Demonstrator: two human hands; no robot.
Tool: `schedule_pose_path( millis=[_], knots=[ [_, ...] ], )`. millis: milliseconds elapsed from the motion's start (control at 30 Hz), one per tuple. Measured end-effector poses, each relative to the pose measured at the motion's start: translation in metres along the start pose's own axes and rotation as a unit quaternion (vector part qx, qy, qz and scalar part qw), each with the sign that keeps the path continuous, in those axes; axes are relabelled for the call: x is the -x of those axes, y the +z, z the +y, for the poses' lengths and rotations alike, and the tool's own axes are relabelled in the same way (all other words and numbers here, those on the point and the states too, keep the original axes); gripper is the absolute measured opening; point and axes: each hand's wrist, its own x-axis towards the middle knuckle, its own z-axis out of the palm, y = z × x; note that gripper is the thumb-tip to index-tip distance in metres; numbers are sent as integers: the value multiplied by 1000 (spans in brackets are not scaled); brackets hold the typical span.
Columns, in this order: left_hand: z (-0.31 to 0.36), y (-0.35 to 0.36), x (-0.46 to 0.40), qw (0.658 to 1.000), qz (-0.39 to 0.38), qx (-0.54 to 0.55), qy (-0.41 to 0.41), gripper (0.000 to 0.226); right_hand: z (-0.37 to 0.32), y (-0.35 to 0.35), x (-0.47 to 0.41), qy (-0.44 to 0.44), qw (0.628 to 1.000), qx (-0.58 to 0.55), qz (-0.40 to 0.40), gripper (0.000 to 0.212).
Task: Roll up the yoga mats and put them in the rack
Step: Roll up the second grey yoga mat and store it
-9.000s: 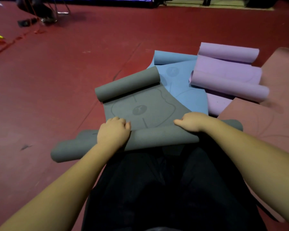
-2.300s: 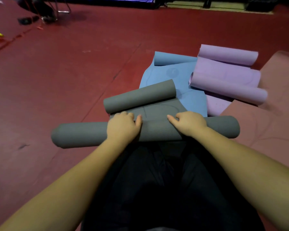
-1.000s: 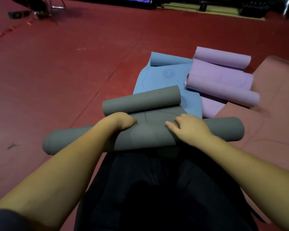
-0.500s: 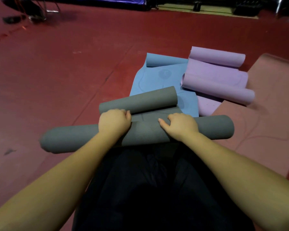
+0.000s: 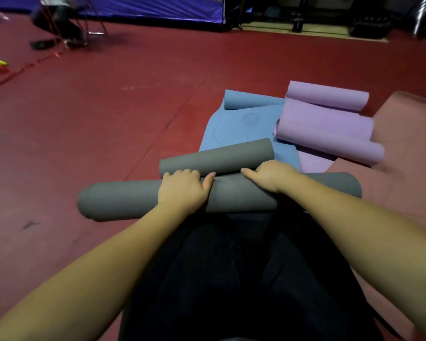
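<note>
Head view: a thick grey foam yoga-mat roll [image 5: 123, 201] is gripped under the curled fingers [image 5: 182, 172] of both the left hand [image 5: 182, 190] and the right hand [image 5: 272, 175].

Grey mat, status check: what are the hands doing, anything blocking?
Left hand and right hand both grip the grey mat. Near roll almost meets its curled far end. Blue mat lies just beyond.
</note>
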Motion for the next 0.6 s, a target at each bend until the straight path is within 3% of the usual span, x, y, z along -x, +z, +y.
schedule_pose_path(
  millis=[233, 367, 433, 533, 600],
  knots=[
    [6, -6, 7, 986, -138, 89, -41, 61, 4, -17, 15, -13, 983, -38, -177, 68],
    [3, 1, 4, 978, -172, 106, -54, 58, 3, -3, 11, 0, 980, -63, -191, 70],
    [0, 0, -2, 973, -192, 111, -57, 60, 4, 1, 5, -14, 988, -55, -142, 65],
    [-5, 3, -15, 968, -226, 99, -51, 62, 5, 8, 3, -40, 998, -27, 33, 47],
    [-9, 7, -24, 961, -251, 105, -58, 64, 4, 11, 7, -42, 993, -20, 107, 50]
  ],
)
